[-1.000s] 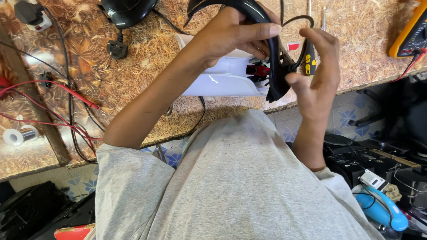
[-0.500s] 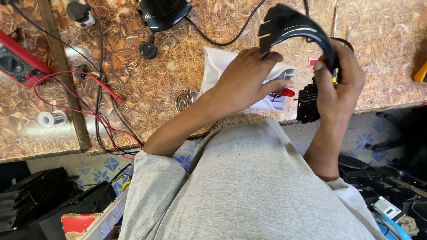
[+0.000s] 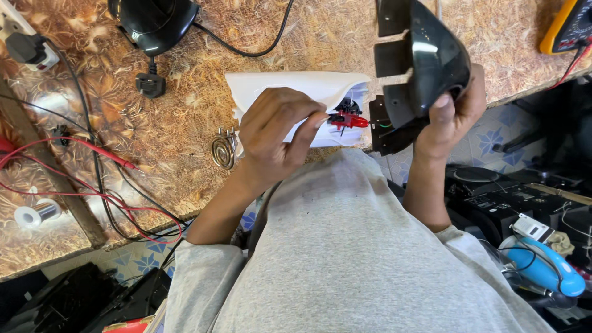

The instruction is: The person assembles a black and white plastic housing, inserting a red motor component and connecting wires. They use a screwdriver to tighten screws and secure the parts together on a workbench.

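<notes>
Tabletop (image 3: 185,123): patterned brown, carries cables, black plug, small coil. White appliance body (image 3: 296,92) lies on tabletop near edge, open end toward person. Right hand (image 3: 447,114): grip closed round black handle piece (image 3: 425,61), lifted clear, likely to expose wiring. Left hand (image 3: 274,132): fingertips pinch small red switch part (image 3: 348,120) at opening.

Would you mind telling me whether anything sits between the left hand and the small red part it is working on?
Nothing visible does: the left hand already pinches the small red part at its fingertips, beside the black housing that the right hand holds up.
</notes>
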